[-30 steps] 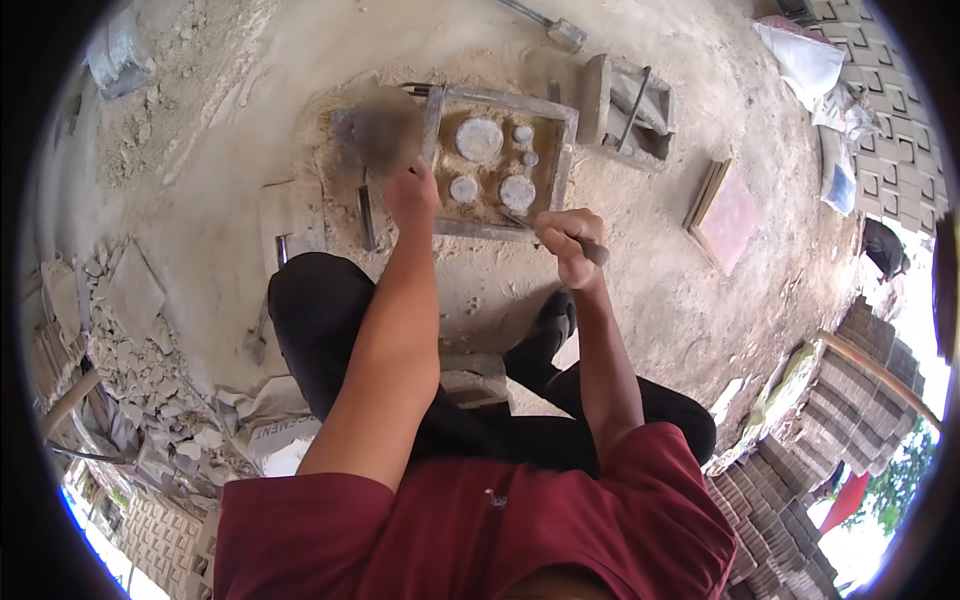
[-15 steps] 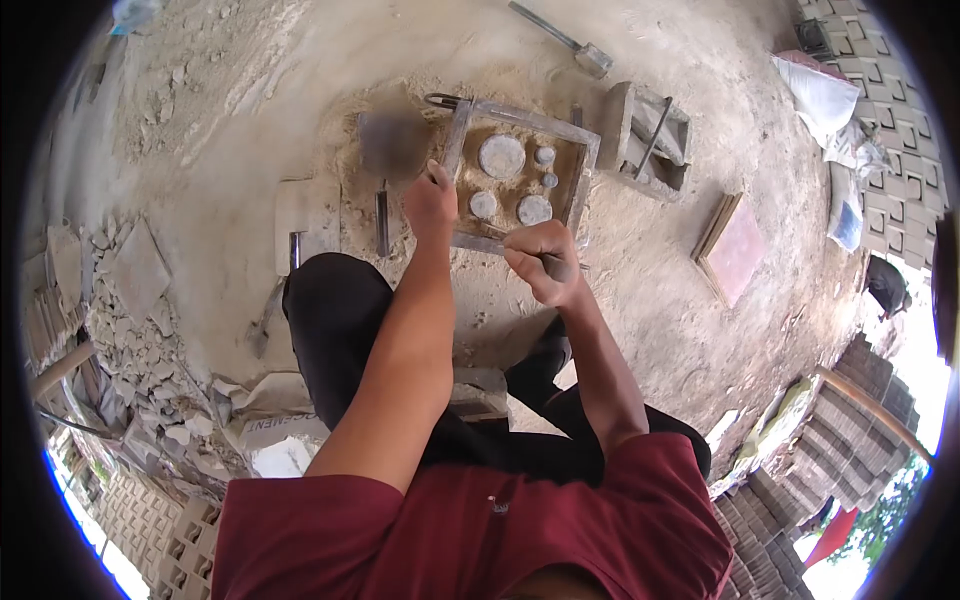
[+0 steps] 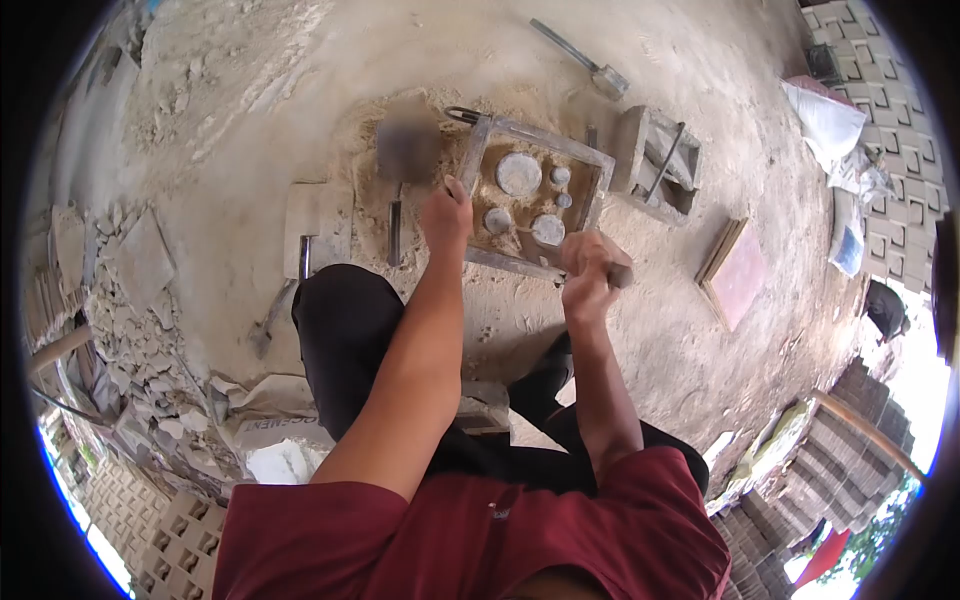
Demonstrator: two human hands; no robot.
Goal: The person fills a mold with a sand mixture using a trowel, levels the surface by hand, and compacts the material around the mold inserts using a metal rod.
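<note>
A square grey mould frame (image 3: 540, 128) lies on the ground in front of me. Inside it several round grey discs, the largest of them (image 3: 519, 174) near the upper left, sit in brown sandy material. My left hand (image 3: 447, 213) is closed on the frame's left side, thumb uppermost. Over the lower right corner, my right hand (image 3: 590, 268) grips a tool by its thick round handle (image 3: 621, 276). The handle's butt points right; the working end is mostly hidden by the fingers, so its kind cannot be told.
A trowel-like tool with a metal handle (image 3: 394, 233) lies left of the frame. To the right are a grey box (image 3: 630, 150) with a bar across it and a pinkish square board (image 3: 737, 277). A long-handled tool (image 3: 607, 80) lies beyond; rubble (image 3: 150, 290) is heaped at left.
My right hand has moved right along the frame's near side and turned, with the tool still in it. The left hand stays at the frame's left side. The view has shifted slightly.
</note>
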